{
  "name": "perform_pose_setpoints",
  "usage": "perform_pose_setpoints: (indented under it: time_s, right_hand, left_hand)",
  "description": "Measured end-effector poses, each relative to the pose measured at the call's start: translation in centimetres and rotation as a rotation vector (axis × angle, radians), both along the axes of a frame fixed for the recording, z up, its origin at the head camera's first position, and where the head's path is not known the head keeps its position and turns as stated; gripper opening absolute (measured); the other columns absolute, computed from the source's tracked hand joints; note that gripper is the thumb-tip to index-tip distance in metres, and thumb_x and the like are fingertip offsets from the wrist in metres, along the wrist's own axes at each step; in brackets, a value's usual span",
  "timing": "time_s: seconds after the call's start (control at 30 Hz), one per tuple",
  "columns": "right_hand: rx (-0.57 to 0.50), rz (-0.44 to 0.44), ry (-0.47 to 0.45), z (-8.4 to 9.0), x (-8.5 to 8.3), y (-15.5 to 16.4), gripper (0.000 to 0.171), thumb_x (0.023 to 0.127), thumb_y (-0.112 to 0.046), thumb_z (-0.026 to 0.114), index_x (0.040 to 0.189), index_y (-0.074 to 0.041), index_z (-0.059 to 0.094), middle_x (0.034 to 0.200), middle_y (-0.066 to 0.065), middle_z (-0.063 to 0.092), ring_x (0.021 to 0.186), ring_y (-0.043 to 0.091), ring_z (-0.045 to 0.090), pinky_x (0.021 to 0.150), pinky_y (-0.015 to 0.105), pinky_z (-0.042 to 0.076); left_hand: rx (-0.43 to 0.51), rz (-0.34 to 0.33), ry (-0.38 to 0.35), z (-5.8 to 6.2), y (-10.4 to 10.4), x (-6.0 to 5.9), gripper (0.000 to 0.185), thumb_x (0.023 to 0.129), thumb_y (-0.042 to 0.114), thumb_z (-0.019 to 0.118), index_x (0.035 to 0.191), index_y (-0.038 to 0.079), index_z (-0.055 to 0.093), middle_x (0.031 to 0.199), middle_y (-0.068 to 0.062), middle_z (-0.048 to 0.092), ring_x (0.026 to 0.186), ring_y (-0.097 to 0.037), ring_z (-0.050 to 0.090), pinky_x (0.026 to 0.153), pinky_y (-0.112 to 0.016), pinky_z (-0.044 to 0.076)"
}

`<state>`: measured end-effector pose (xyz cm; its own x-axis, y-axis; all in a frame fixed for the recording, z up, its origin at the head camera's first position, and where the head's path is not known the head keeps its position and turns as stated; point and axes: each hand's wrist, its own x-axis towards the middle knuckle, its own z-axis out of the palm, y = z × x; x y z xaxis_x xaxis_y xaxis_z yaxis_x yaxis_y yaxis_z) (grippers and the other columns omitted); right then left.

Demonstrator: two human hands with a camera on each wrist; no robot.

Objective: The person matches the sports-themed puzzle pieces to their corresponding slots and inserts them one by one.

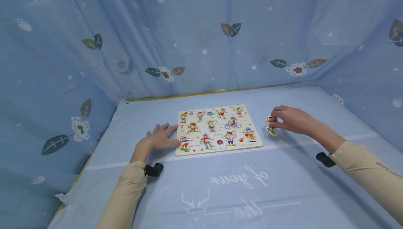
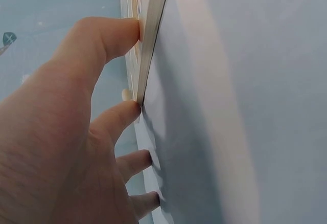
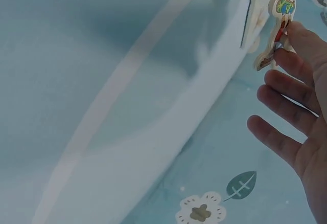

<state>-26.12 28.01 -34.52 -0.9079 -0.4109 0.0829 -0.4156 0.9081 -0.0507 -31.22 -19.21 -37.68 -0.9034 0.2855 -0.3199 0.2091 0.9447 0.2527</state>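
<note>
A wooden puzzle board (image 1: 201, 151) lies flat on the cloth-covered table, printed with small children playing sports and English words. My left hand (image 1: 161, 137) rests at the board's left side, fingers spread. Its thumb (image 2: 120, 35) touches the board near the lower left figure, and the index fingertip meets the edge. To the right of the board, my right hand (image 1: 289, 118) pinches a small wooden puzzle piece (image 1: 271, 131) between thumb and fingers, held above the cloth. This piece (image 3: 284, 6) shows a child figure with a green and yellow part; the other fingers are loosely bent.
A light blue cloth (image 1: 195, 187) with mirrored white lettering and a deer-head print covers the table. Blue curtains (image 1: 201, 40) with leaves and flowers stand behind and at both sides. Black wrist devices (image 1: 154, 169) sit below both wrists.
</note>
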Motion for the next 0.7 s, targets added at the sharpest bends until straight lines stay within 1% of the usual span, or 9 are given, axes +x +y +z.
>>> perform_pose_setpoints:
  time_s: [0.17, 0.27, 0.47, 0.53, 0.7]
  right_hand:
    - [-0.005, 0.028, 0.001, 0.4, -0.2, -2.0, 0.019, 0.086, -0.028, 0.078, 0.077, -0.020, 0.064, 0.090, -0.003, 0.061, 0.076, 0.015, 0.052, 0.061, 0.028, 0.047]
    - [-0.002, 0.074, 0.010, 0.4, -0.5, -3.5, 0.017, 0.086, -0.028, 0.078, 0.078, -0.020, 0.066, 0.090, -0.004, 0.062, 0.076, 0.013, 0.051, 0.062, 0.028, 0.047]
    - [0.021, 0.187, 0.049, 0.6, -1.6, -7.0, 0.016, 0.086, -0.029, 0.078, 0.079, -0.020, 0.067, 0.085, -0.007, 0.059, 0.076, 0.012, 0.050, 0.065, 0.027, 0.047]
    - [0.030, 0.222, 0.050, 0.7, -1.9, -8.3, 0.017, 0.086, -0.029, 0.078, 0.078, -0.019, 0.066, 0.084, -0.007, 0.058, 0.075, 0.012, 0.049, 0.065, 0.028, 0.046]
    - [0.050, 0.279, 0.037, 0.9, -2.4, -11.5, 0.022, 0.088, -0.032, 0.076, 0.076, -0.019, 0.063, 0.083, -0.006, 0.057, 0.076, 0.012, 0.049, 0.066, 0.029, 0.045]
  left_hand:
    - [0.003, -0.001, -0.004, 0.1, 0.0, 0.1, 0.086, 0.089, 0.060, 0.059, 0.159, 0.022, 0.025, 0.164, -0.022, 0.011, 0.148, -0.050, 0.001, 0.111, -0.075, 0.006]
    - [-0.002, 0.001, -0.001, 0.2, 0.0, 0.1, 0.086, 0.089, 0.060, 0.059, 0.159, 0.022, 0.025, 0.163, -0.022, 0.012, 0.148, -0.050, 0.001, 0.111, -0.075, 0.007]
    - [-0.004, 0.006, -0.007, 0.1, -0.2, -0.1, 0.086, 0.089, 0.060, 0.059, 0.159, 0.023, 0.025, 0.164, -0.021, 0.012, 0.149, -0.049, 0.001, 0.111, -0.075, 0.007]
    - [-0.002, 0.003, -0.012, 0.1, -0.2, -0.2, 0.086, 0.089, 0.061, 0.059, 0.159, 0.023, 0.025, 0.164, -0.020, 0.012, 0.149, -0.049, 0.001, 0.111, -0.075, 0.007]
    - [0.002, -0.009, -0.019, 0.0, -0.4, -0.4, 0.084, 0.089, 0.059, 0.060, 0.158, 0.025, 0.026, 0.164, -0.019, 0.013, 0.149, -0.048, 0.002, 0.111, -0.075, 0.007]
